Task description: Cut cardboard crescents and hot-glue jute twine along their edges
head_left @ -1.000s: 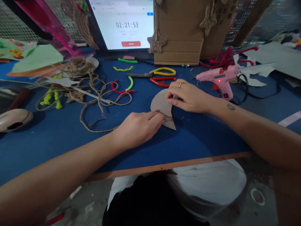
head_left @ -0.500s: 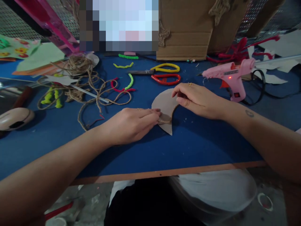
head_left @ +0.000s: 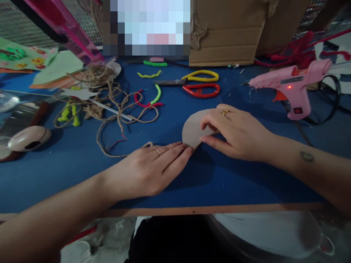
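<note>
A grey cardboard piece point(head_left: 193, 126) with a rounded upper edge lies on the blue tabletop between my hands. Twine point(head_left: 196, 147) runs along its lower, inward-curving edge. My left hand point(head_left: 153, 166) has its straight fingers held together, with the tips pressed on the lower left end of the piece. From beneath these fingers the twine leads off to the left. My right hand point(head_left: 236, 133) is curled over the right side of the piece, thumb tip at the twine-lined edge and index finger over the face. Its other fingertips are partly hidden.
Scissors point(head_left: 201, 84) with yellow and red handles lie beyond the piece. A pink glue gun point(head_left: 294, 87) with a lit red light stands at right. Tangled twine point(head_left: 100, 78) and pipe cleaners point(head_left: 149, 104) lie at left, near a computer mouse point(head_left: 30, 138). Cardboard point(head_left: 226, 36) stands behind.
The cardboard piece has turned, and its pointed lower end is now under my left fingers. My left hand has shifted down, and my right hand has moved lower along the edge. The view has shifted slightly.
</note>
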`<move>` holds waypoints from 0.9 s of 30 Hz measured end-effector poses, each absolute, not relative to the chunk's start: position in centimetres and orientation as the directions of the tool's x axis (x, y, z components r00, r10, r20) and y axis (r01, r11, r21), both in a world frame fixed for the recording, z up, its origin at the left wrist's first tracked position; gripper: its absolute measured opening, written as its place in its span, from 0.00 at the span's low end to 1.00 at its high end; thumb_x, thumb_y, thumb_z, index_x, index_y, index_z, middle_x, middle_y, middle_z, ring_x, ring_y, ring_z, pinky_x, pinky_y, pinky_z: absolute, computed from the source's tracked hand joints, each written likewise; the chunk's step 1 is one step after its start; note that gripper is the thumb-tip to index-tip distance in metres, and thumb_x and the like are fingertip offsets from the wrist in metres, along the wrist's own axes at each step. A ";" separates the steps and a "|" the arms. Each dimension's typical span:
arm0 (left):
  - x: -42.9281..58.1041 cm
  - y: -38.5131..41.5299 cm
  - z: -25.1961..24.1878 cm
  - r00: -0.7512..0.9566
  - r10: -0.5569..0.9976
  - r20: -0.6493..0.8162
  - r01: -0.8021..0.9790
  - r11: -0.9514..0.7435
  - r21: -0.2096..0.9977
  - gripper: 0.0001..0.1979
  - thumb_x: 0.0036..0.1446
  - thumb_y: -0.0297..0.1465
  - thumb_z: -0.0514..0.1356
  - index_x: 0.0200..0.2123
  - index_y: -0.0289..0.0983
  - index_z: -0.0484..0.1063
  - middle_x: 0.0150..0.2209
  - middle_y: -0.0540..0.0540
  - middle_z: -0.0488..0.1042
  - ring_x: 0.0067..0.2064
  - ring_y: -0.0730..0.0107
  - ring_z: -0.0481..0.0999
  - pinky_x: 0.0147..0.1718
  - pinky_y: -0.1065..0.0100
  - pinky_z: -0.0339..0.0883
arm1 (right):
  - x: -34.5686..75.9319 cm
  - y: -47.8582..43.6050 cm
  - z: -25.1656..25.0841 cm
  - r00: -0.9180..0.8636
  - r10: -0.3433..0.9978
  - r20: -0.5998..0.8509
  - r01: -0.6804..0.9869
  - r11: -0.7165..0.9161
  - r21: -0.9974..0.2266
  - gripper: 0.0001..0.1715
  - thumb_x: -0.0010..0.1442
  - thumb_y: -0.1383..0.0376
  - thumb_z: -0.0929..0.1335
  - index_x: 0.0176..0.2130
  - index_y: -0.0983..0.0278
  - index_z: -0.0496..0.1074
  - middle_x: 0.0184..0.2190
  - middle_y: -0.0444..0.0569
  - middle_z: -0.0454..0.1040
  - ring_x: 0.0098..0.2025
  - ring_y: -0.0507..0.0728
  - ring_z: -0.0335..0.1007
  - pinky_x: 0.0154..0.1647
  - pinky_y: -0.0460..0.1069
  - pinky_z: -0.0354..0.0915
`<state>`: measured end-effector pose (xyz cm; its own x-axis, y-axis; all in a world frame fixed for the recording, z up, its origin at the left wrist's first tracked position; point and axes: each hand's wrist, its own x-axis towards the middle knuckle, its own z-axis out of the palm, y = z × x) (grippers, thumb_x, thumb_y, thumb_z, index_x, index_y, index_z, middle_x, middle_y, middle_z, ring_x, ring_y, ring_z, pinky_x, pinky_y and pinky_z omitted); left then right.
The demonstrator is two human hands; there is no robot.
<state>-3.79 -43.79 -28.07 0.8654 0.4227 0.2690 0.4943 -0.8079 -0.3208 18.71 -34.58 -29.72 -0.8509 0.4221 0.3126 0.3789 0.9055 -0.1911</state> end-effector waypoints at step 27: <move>-3.2 -45.0 -28.6 0.911 0.360 0.199 0.411 -0.815 -0.408 0.16 0.58 0.22 0.48 0.42 0.21 0.71 0.42 0.27 0.75 0.45 0.48 0.77 0.39 0.60 0.77 | 17.7 -34.5 -30.5 -0.853 0.465 0.238 0.411 0.878 -0.244 0.15 0.58 0.55 0.64 0.39 0.63 0.62 0.32 0.48 0.70 0.34 0.56 0.65 0.36 0.50 0.57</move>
